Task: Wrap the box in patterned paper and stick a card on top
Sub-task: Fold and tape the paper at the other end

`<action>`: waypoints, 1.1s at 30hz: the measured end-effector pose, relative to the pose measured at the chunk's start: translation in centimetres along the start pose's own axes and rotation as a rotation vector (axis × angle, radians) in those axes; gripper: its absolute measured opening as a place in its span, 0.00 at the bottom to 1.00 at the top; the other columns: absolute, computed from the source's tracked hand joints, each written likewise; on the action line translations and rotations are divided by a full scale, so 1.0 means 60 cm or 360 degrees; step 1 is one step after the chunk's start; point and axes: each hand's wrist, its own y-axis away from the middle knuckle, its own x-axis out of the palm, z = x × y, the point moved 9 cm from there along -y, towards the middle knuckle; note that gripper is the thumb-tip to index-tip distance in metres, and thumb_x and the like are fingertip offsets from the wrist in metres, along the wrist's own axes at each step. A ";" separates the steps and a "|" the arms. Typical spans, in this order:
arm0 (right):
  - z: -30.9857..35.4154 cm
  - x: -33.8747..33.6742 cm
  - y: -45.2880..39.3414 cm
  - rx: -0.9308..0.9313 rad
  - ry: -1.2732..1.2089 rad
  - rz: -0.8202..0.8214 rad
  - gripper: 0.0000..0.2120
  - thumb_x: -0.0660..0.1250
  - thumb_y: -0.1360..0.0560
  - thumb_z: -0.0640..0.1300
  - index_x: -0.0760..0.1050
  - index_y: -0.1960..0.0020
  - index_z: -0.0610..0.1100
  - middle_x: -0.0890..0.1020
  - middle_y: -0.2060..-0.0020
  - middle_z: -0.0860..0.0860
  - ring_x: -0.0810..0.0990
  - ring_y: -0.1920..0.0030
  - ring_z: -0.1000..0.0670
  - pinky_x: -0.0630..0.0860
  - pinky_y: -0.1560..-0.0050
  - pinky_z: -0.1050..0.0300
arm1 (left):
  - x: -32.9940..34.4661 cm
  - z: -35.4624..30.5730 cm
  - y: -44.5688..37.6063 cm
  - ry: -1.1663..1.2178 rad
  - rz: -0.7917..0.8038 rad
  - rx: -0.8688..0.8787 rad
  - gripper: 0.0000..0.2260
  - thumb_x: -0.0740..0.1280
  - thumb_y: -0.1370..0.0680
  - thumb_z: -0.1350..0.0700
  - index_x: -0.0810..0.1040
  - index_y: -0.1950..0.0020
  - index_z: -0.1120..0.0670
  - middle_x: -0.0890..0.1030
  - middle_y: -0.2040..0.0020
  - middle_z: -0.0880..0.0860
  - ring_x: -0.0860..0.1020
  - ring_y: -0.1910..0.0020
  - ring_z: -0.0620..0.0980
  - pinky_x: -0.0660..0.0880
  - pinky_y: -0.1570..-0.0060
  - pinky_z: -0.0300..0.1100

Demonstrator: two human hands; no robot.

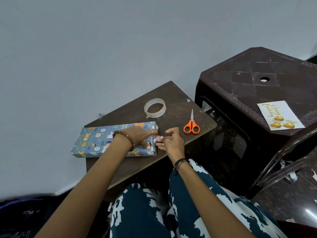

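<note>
Blue animal-patterned paper-wrapped box (113,140): laid at the dark wooden table (178,107) edge, nine o'clock side. Left hand (139,137): fingers flat, pressed on top. Right hand (171,142): fingers curled, grip unclear. White card with gold balls (281,115): on brown plastic stool (257,79), three o'clock.

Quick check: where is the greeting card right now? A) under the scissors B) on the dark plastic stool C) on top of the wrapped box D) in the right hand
B: the white greeting card with gold balls lies on the dark brown plastic stool, apart from the box.
</note>
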 end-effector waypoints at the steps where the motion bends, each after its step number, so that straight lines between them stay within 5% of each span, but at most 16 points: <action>1: 0.001 0.000 0.000 -0.0019 0.0011 0.0003 0.14 0.56 0.26 0.26 0.64 0.51 0.44 0.81 0.55 0.35 0.84 0.64 0.50 0.80 0.65 0.59 | 0.001 0.001 -0.001 -0.0007 -0.0012 0.0000 0.27 0.60 0.21 0.46 0.53 0.25 0.49 0.74 0.41 0.64 0.73 0.41 0.61 0.69 0.43 0.48; 10: 0.013 -0.005 0.016 -0.0104 -0.0030 -0.0017 0.10 0.54 0.22 0.29 0.65 0.47 0.42 0.82 0.57 0.38 0.84 0.64 0.48 0.81 0.63 0.58 | 0.003 0.003 -0.002 -0.0003 -0.0035 0.0006 0.27 0.60 0.21 0.45 0.54 0.25 0.49 0.74 0.43 0.64 0.73 0.42 0.61 0.69 0.44 0.48; 16: 0.064 -0.019 0.042 -0.0593 0.0332 -0.0190 0.11 0.59 0.25 0.36 0.65 0.47 0.48 0.85 0.60 0.51 0.83 0.62 0.51 0.80 0.59 0.47 | 0.004 0.004 -0.001 0.0010 -0.0039 -0.0008 0.28 0.60 0.21 0.46 0.52 0.24 0.48 0.74 0.41 0.64 0.73 0.41 0.61 0.69 0.43 0.48; 22: 0.044 -0.008 0.043 -0.0472 0.0181 -0.0101 0.14 0.61 0.25 0.32 0.64 0.47 0.49 0.83 0.60 0.48 0.84 0.62 0.52 0.80 0.52 0.43 | 0.006 0.006 0.000 0.0072 -0.0031 -0.0029 0.28 0.60 0.21 0.46 0.53 0.25 0.49 0.74 0.42 0.64 0.73 0.41 0.62 0.69 0.42 0.50; 33: 0.055 0.017 0.038 -0.0523 0.0787 0.0093 0.10 0.68 0.26 0.37 0.80 0.45 0.42 0.75 0.51 0.47 0.78 0.54 0.53 0.75 0.51 0.65 | 0.008 0.009 0.000 0.0099 -0.0086 -0.0043 0.29 0.60 0.21 0.45 0.52 0.24 0.48 0.72 0.41 0.65 0.72 0.41 0.63 0.68 0.42 0.49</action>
